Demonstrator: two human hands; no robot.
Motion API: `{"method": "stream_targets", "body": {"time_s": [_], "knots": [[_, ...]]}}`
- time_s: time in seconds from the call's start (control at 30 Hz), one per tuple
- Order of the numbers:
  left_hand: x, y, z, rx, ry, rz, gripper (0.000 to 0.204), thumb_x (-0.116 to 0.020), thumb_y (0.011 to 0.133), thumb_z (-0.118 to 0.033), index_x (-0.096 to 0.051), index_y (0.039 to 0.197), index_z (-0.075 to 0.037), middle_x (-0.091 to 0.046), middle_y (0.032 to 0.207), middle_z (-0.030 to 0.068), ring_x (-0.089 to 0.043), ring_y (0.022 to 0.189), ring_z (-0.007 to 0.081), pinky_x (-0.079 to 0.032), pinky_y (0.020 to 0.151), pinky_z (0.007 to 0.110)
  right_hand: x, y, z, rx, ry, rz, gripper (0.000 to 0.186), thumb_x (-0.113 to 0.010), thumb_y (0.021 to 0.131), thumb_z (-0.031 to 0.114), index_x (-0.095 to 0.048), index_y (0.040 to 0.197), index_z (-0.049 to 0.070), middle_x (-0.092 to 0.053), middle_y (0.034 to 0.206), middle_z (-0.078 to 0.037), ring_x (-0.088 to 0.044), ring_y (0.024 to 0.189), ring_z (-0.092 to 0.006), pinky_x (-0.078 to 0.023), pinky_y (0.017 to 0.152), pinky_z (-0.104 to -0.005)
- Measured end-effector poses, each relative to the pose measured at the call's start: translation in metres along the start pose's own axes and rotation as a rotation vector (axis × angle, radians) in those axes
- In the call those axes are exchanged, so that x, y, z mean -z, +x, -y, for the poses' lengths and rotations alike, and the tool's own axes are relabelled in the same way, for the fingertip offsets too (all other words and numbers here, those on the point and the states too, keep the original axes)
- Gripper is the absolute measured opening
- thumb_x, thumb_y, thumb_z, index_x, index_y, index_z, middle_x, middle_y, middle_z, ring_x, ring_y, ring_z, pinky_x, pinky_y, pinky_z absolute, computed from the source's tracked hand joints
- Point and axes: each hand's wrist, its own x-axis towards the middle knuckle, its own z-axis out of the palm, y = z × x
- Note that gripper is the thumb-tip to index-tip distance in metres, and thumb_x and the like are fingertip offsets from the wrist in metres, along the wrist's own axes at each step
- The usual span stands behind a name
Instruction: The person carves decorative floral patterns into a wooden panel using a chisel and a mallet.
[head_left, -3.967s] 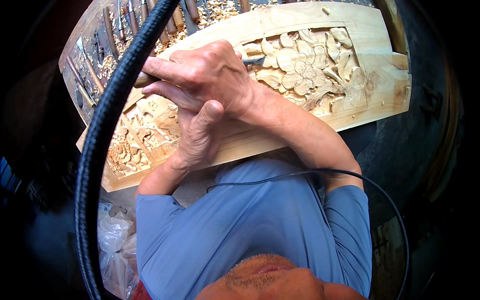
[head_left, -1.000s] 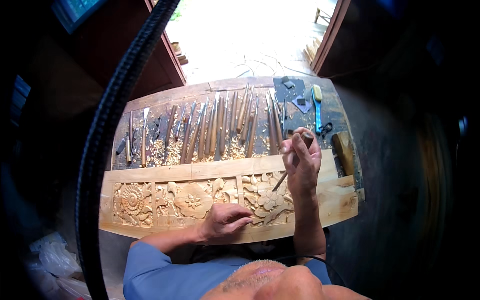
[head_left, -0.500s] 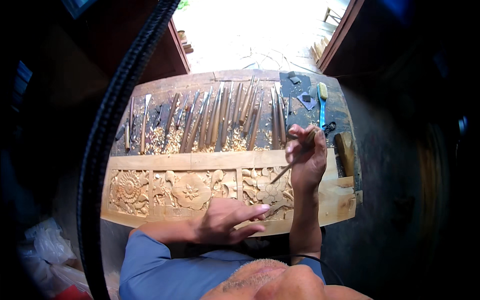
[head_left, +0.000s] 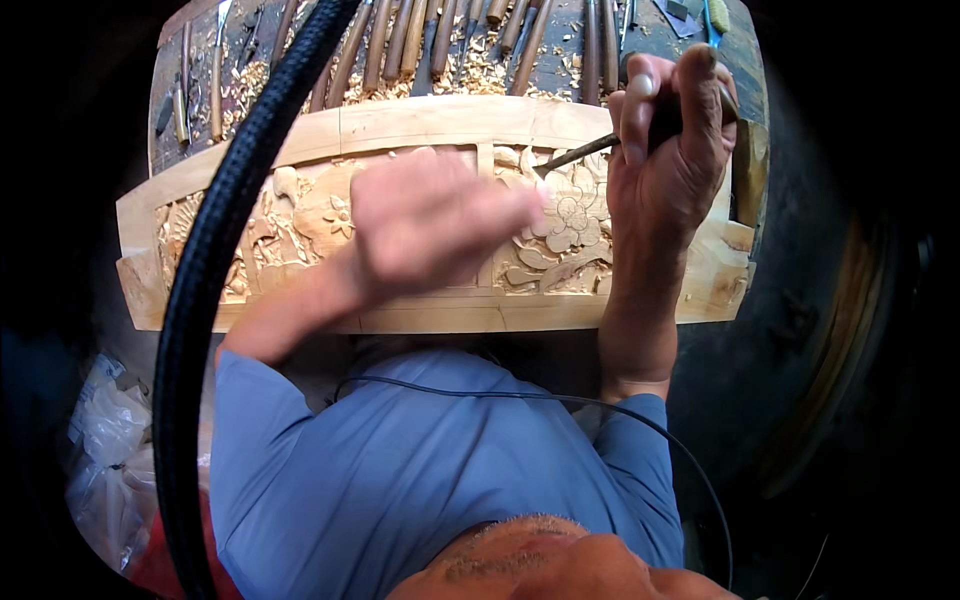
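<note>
My right hand [head_left: 668, 160] grips a carving chisel [head_left: 585, 148] by its wooden handle, with the dark shaft slanting down-left to the carved flowers [head_left: 568, 225] in the right section of a pale wooden panel [head_left: 400, 315]. My left hand [head_left: 430, 215] is smeared by motion over the middle section, its fingertips pointing right toward the chisel's end; whether they touch it I cannot tell. Carved leaves, petals and a small star-shaped flower show around the hands.
Several wooden-handled tools [head_left: 405, 40] lie among wood shavings [head_left: 250, 85] on the worn bench [head_left: 170, 150] behind the panel. A blue brush [head_left: 714, 20] and dark slips are at the back right. A thick black cable [head_left: 240, 170] crosses the left side. Plastic bags [head_left: 110, 440] sit lower left.
The view has tipped down, so bench and panel sit higher in the picture. My left hand has risen toward the chisel's tip; the chisel in my right hand lies at a flatter slant.
</note>
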Motion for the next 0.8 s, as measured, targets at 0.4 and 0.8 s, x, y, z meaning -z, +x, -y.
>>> {"method": "stream_targets", "body": {"time_s": [0.4,0.8], "knots": [[-0.051,-0.009,0.041,0.274,-0.213,0.042,0.022,-0.089,0.087,-0.005,-0.085,0.109,-0.006,-0.063,0.072,0.0061,-0.060,0.064,0.0194,-0.048,0.060,0.034,-0.013,-0.015,-0.002,0.035,-0.182,0.079,0.048,-0.060,0.114,0.048,-0.055,0.083,0.011,-0.070,0.074,-0.012,-0.046,0.044,-0.0091,-0.034,0.044,-0.0221],[-0.056,-0.014,0.046,0.281,-0.208,0.039,0.016,-0.091,0.085,-0.011,-0.084,0.100,-0.009,-0.067,0.074,0.0046,-0.065,0.065,0.0222,-0.051,0.060,0.036,-0.012,-0.015,-0.006,-0.006,-0.202,0.125,0.052,-0.059,0.113,0.051,-0.056,0.081,0.011,-0.070,0.073,-0.012,-0.047,0.042,-0.0082,-0.036,0.043,-0.0204]]}}
